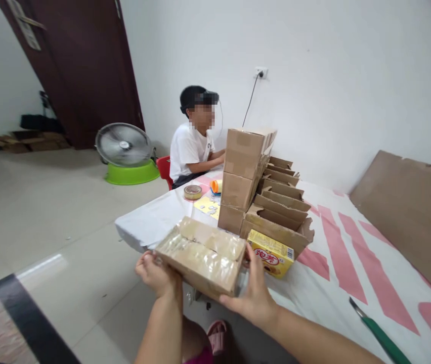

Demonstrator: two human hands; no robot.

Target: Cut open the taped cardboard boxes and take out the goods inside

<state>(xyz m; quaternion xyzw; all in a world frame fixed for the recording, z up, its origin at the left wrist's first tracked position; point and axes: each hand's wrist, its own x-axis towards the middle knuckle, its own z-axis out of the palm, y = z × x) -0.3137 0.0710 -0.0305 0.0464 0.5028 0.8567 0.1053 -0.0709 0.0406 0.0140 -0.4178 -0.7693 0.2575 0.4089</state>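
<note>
A brown cardboard box [204, 250], its top covered with shiny clear tape, is held in front of me at the table's near edge. My left hand [160, 273] grips its left end, fingers partly hidden behind it. On the opposite end, my right hand [255, 293] is closed around the corner, thumb low on the near side. Just right of the box, a yellow snack box [270, 254] sits on the table. Behind it stands a cardboard structure [240, 192] of stacked boxes, with a row of upright cardboard dividers [279, 207] beside it.
A green-handled cutter [380, 331] lies at the right on the white and pink tablecloth [337, 247]. A tape roll [193, 191] is near the far-left edge. A person [192, 141] sits across the table. A cardboard sheet [408, 217] leans right; a fan [124, 146] stands on the floor.
</note>
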